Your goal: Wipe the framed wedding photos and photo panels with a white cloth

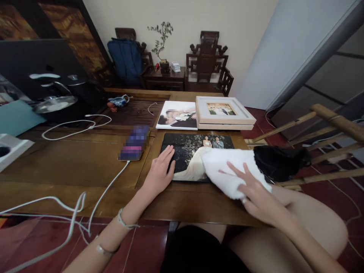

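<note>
Right fingers point(249, 175) touch white cloth point(222, 167); left fingers point(166, 153), a photo panel point(184, 148).

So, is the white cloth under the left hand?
No, the white cloth is under the right hand, while the left hand rests at the left edge of the dark photo panel.

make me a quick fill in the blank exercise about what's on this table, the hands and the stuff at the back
1. While the left hand touches the dark photo panel, the ____ hand is on the cloth.
2. The cloth, which is ____ in colour, covers part of that panel.
3. From the wearer's view, the phone lies to the ____ of the panel.
4. On a dark wooden chair at the back is a ____ bag.

Missing words: right; white; left; blue
</note>
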`<action>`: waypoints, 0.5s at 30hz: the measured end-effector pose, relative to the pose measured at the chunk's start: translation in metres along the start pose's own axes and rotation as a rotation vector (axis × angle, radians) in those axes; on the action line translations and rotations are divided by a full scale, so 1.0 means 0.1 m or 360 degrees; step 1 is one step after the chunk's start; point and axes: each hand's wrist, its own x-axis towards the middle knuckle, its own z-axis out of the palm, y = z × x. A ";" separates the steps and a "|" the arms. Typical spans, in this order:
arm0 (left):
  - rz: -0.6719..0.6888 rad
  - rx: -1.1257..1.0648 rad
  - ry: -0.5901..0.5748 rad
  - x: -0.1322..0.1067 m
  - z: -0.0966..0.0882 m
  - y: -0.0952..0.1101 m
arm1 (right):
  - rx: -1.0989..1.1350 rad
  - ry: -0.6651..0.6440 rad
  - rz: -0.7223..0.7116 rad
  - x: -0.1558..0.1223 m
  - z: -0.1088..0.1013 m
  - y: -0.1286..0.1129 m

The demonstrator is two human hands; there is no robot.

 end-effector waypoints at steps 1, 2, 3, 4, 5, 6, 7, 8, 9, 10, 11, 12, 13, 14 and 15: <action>-0.0004 -0.0001 0.0001 0.00 0.00 0.00 | 0.0004 -0.0039 -0.0037 -0.10 0.00 -0.09; -0.0008 -0.0004 0.0001 0.00 0.00 0.00 | 0.0007 -0.0075 -0.0064 -0.17 0.00 -0.16; -0.0011 -0.0007 0.0003 0.00 -0.01 0.00 | 0.0011 -0.0103 -0.0082 -0.22 0.00 -0.21; -0.0012 -0.0009 0.0005 0.00 -0.01 0.00 | 0.0018 -0.0124 -0.0094 -0.24 -0.01 -0.24; -0.0010 -0.0009 0.0002 0.00 -0.01 0.00 | 0.0027 -0.0138 -0.0097 -0.24 -0.02 -0.25; -0.0006 -0.0007 -0.0003 0.00 -0.01 0.00 | 0.0039 -0.0134 -0.0093 -0.22 -0.03 -0.22; -0.0005 -0.0003 -0.0010 0.00 -0.01 0.00 | 0.0052 -0.0111 -0.0072 -0.17 -0.04 -0.18; -0.0007 0.0001 -0.0015 0.00 -0.01 0.00 | 0.0064 -0.0079 -0.0037 -0.10 -0.05 -0.11; -0.0010 0.0004 -0.0017 0.00 -0.01 0.00 | 0.0077 -0.0049 0.0000 0.00 -0.06 -0.02; -0.0012 0.0005 -0.0018 0.00 -0.01 0.00 | 0.0088 -0.0024 0.0034 0.12 -0.07 0.07; -0.0013 0.0004 -0.0017 0.00 -0.01 0.00 | 0.0096 -0.0010 0.0056 0.25 -0.09 0.18; -0.0013 0.0002 -0.0017 0.00 -0.01 0.00 | 0.0104 -0.0007 0.0054 0.40 -0.10 0.30; -0.0010 0.0000 -0.0016 0.00 -0.01 0.00 | 0.0106 -0.0003 0.0039 0.55 -0.12 0.41; -0.0006 -0.0003 -0.0016 0.00 -0.01 0.00 | 0.0102 0.0008 0.0036 0.69 -0.13 0.51; -0.0005 -0.0006 -0.0017 0.00 -0.01 0.00 | 0.0093 0.0031 0.0060 0.83 -0.15 0.60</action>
